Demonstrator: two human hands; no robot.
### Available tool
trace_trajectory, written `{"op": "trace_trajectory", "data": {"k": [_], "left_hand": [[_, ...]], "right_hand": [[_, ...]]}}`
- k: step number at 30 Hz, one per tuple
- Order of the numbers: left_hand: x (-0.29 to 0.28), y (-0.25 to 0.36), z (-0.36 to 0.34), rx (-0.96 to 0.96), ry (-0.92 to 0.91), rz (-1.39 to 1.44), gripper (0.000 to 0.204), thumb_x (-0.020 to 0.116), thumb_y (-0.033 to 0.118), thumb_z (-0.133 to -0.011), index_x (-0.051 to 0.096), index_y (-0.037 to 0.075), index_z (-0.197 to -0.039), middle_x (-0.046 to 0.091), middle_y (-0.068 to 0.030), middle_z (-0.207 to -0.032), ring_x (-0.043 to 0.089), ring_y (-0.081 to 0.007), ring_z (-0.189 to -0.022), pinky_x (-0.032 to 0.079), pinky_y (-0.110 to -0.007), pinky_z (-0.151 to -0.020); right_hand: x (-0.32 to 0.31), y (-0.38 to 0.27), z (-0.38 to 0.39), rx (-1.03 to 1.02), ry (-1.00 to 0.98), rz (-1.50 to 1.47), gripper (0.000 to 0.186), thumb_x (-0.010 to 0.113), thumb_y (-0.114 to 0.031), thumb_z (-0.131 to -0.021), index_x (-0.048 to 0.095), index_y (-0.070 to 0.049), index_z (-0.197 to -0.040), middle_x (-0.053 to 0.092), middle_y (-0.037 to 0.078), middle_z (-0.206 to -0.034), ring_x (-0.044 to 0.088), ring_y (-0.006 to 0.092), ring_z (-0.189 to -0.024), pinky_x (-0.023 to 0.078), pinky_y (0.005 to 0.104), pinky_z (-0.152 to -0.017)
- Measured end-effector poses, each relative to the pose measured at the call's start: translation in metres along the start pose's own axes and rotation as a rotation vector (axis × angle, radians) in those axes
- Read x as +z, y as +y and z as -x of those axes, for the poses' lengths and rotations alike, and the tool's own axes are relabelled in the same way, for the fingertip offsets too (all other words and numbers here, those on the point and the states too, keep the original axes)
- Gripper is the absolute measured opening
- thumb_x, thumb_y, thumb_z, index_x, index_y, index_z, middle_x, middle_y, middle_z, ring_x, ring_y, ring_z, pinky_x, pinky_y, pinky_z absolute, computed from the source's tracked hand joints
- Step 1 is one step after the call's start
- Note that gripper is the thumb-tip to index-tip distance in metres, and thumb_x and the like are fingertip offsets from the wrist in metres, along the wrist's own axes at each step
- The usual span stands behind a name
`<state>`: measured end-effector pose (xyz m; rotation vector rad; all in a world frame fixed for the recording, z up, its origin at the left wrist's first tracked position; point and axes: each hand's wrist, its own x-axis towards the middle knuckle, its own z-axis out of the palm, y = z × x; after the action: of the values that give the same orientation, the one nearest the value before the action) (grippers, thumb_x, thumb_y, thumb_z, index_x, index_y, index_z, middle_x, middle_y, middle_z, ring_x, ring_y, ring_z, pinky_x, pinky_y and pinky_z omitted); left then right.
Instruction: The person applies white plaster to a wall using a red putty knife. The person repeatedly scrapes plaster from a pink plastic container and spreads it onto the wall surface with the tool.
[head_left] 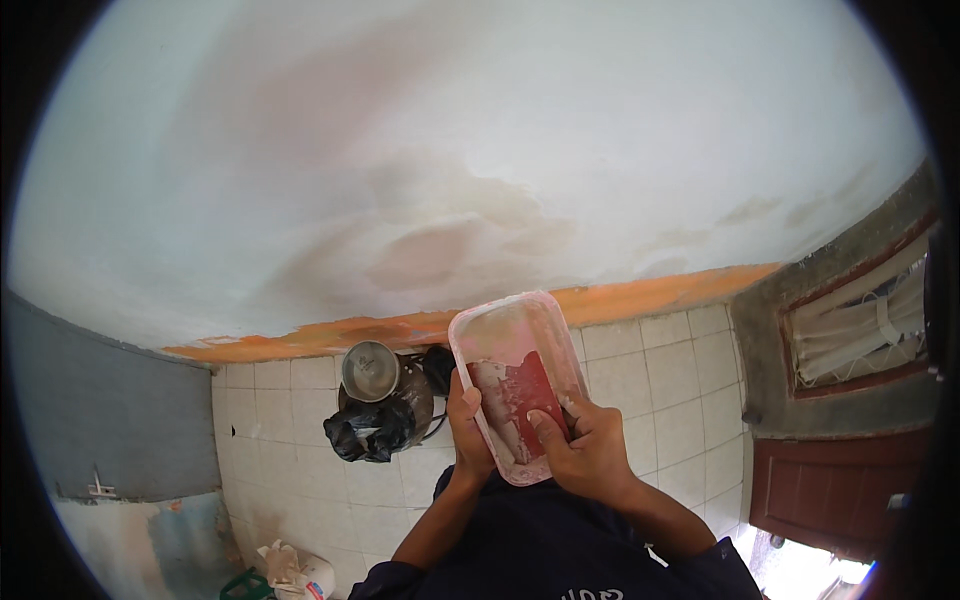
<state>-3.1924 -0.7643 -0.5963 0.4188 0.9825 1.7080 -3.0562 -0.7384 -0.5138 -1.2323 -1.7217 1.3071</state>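
A shallow pink-white plastic tray, smeared with pale paste, is held in front of my body. My left hand is closed around its left side, the thumb over the rim. My right hand grips a red flat putty spreader, thumb on its face and the other fingers mostly hidden behind. Whitish paste covers the spreader's left part. It lies at a slant over the lower half of the tray; whether it touches the bottom cannot be told.
Ahead rises a white wall with damp-looking brownish patches and an orange strip at its foot. On the tiled floor stand a metal pot and a black plastic bag. A brown door and curtained window are at right.
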Motion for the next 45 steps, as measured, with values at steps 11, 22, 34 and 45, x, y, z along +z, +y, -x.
{"op": "trace_trajectory", "data": {"k": [11, 22, 34, 45], "left_hand": [[0.009, -0.022, 0.004, 0.020, 0.002, 0.006, 0.055, 0.047, 0.040, -0.089, 0.041, -0.002, -0.124, 0.054, -0.0130, -0.112, 0.057, -0.0187, -0.100, 0.047, -0.032, -0.088], [0.007, -0.036, 0.010, -0.007, -0.015, 0.054, 0.053, 0.044, 0.040, -0.092, 0.040, -0.001, -0.126, 0.053, -0.0127, -0.115, 0.056, -0.0191, -0.102, 0.047, -0.034, -0.088], [0.033, -0.019, 0.027, -0.121, 0.011, 0.204, 0.054, 0.044, 0.036, -0.090, 0.038, 0.002, -0.132, 0.052, -0.0153, -0.123, 0.056, -0.0261, -0.108, 0.046, -0.038, -0.094], [0.047, 0.035, 0.072, -0.174, 0.042, 0.082, 0.056, 0.033, 0.044, -0.092, 0.047, -0.001, -0.123, 0.061, -0.0178, -0.109, 0.062, -0.0284, -0.097, 0.051, -0.040, -0.084]], "right_hand": [[-0.017, 0.021, 0.006, 0.120, -0.032, -0.263, 0.019, 0.058, -0.003, -0.091, 0.061, 0.008, -0.106, 0.068, 0.006, -0.086, 0.056, 0.0040, -0.075, 0.046, 0.0200, -0.063], [-0.039, 0.008, 0.017, 0.164, 0.087, -0.248, 0.020, 0.057, -0.002, -0.091, 0.061, 0.009, -0.107, 0.068, 0.007, -0.086, 0.058, 0.0052, -0.074, 0.048, 0.0205, -0.064], [-0.080, -0.003, 0.022, 0.328, 0.235, -0.657, 0.017, 0.058, -0.008, -0.091, 0.057, 0.007, -0.100, 0.064, 0.008, -0.074, 0.050, 0.0082, -0.047, 0.036, 0.0223, -0.039], [-0.087, -0.034, 0.056, 0.349, 0.110, -0.734, 0.025, 0.062, -0.011, -0.089, 0.051, 0.004, -0.107, 0.065, 0.012, -0.075, 0.057, 0.0132, -0.049, 0.040, 0.0226, -0.041]]}}
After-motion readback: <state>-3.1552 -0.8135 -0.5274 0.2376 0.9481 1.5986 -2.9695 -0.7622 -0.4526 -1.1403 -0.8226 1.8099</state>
